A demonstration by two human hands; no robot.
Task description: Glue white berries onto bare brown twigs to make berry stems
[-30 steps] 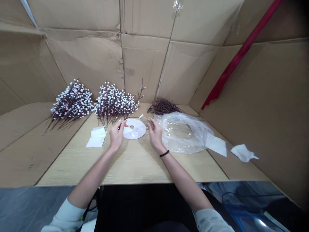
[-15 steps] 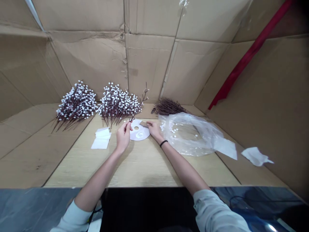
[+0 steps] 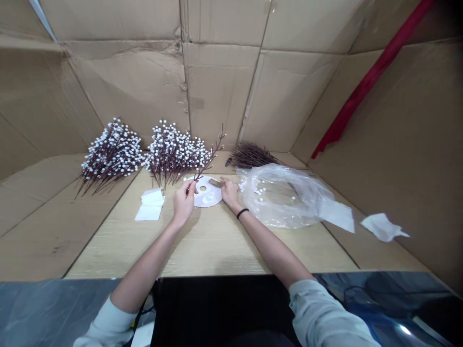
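Note:
A white paper disc [image 3: 208, 195] with a small centre hole lies flat on the wooden table [image 3: 202, 246]. My left hand [image 3: 183, 202] pinches the lower end of a thin brown twig [image 3: 210, 156] that rises up and to the right over the disc. My right hand [image 3: 229, 192] rests at the disc's right edge, fingers closed on a small brown piece [image 3: 216, 182]. A black band circles the right wrist.
Two bunches of white-budded twigs [image 3: 112, 153] [image 3: 172, 152] lie at the back left, and a bare brown twig bundle [image 3: 251, 156] at the back. A clear plastic bag [image 3: 285, 195] sits right of the disc. White paper pieces [image 3: 149, 207] [image 3: 381, 226] lie around. Cardboard walls enclose the table.
My left hand has picked up a twig and holds it over the disc. My right hand moved onto the disc's right edge and took hold of a small brown piece.

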